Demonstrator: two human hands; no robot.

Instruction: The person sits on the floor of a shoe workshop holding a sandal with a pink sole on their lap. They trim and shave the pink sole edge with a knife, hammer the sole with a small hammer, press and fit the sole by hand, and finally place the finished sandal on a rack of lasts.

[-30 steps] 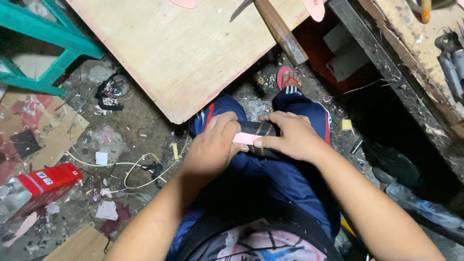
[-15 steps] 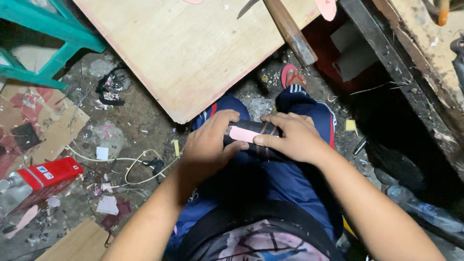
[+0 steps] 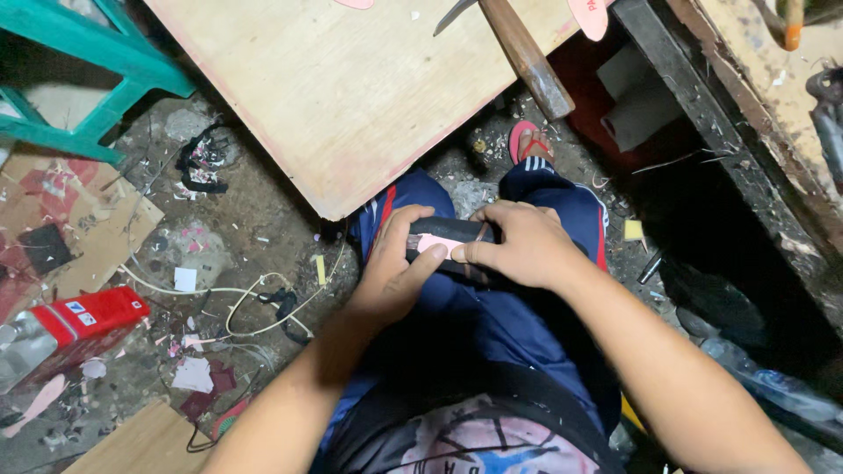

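Littered dirt floor below tilted pale plywood board [image 3: 351,96]. Left hand [image 3: 395,268] and right hand [image 3: 518,246], fingers clamped on black strap piece with pink patch [image 3: 443,241], have drawn nearer board; grip unchanged, pressing continues.

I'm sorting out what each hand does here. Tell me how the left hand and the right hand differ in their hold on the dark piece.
The left hand grips the near end of the dark piece from the side, thumb along its top by the pink patch; the right hand lies over the other end, covering it. The left fingers curl underneath, while the right fingertips press on top. Both hands touch the piece and rest on the lap in blue trousers.
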